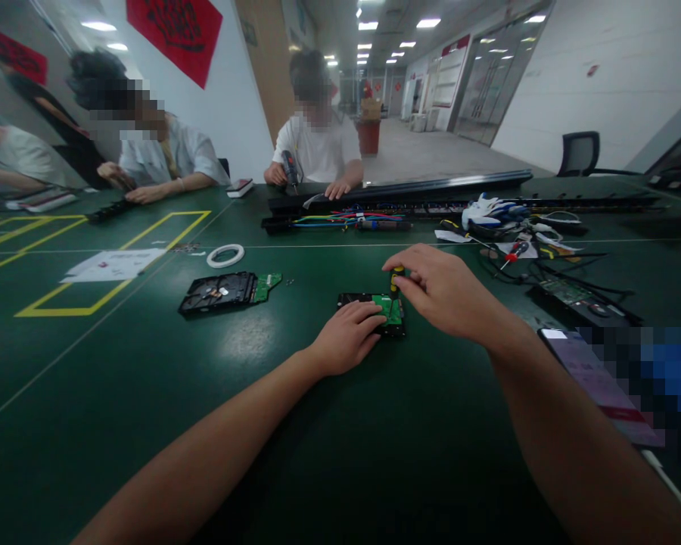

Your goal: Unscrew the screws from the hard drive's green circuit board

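A black hard drive (398, 330) with a green circuit board (384, 304) facing up lies flat on the table in front of me. My left hand (346, 338) is closed over its left part, fingers across the top and thumb at the near edge, hiding much of it. My right hand (443, 291) pinches the black and yellow handle of a screwdriver (396, 281) from above. The screwdriver stands almost upright, its tip down at the board's right part; whether it sits in a screw I cannot tell.
A second hard drive (219, 294) with its green board (268, 286) shifted off lies left, near a white tape roll (225, 256). Behind are long black housings with wires (340, 219) and white gloves (491, 212). A phone (595, 378) lies right. Co-workers sit opposite.
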`<state>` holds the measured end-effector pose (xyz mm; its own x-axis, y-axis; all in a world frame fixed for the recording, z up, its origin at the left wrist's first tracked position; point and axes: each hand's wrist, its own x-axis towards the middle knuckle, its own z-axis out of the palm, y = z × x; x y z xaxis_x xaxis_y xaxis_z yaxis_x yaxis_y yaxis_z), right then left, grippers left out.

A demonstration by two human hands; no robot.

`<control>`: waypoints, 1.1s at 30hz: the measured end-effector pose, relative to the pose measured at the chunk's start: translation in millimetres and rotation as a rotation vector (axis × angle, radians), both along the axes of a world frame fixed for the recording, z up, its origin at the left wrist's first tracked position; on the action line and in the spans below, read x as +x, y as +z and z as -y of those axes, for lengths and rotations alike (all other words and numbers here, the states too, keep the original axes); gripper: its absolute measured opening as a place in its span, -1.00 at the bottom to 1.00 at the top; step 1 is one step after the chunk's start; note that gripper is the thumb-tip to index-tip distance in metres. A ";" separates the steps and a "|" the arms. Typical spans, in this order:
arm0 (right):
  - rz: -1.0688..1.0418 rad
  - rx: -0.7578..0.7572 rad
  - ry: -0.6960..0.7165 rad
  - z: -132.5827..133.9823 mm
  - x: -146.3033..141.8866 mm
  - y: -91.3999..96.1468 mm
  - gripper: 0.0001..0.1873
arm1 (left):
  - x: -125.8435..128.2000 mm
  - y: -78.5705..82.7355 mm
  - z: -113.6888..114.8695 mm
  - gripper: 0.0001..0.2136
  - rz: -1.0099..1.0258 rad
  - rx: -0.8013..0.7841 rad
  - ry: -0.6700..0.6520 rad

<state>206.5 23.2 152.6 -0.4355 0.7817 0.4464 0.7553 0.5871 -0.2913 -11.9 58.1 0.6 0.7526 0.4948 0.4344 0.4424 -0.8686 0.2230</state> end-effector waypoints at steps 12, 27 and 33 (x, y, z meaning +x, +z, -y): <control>-0.023 -0.054 0.005 -1.8 -2.1 0.3 -0.87 | 0.0 1.3 0.8 -0.66 -0.008 0.000 0.002; -0.039 0.028 -0.157 -2.5 -0.1 -3.8 -0.87 | 0.0 2.0 0.6 -0.66 0.004 -0.014 -0.007; -0.011 0.028 -0.117 -1.1 0.2 0.0 -0.83 | -0.1 0.9 0.1 -0.66 0.003 0.000 -0.008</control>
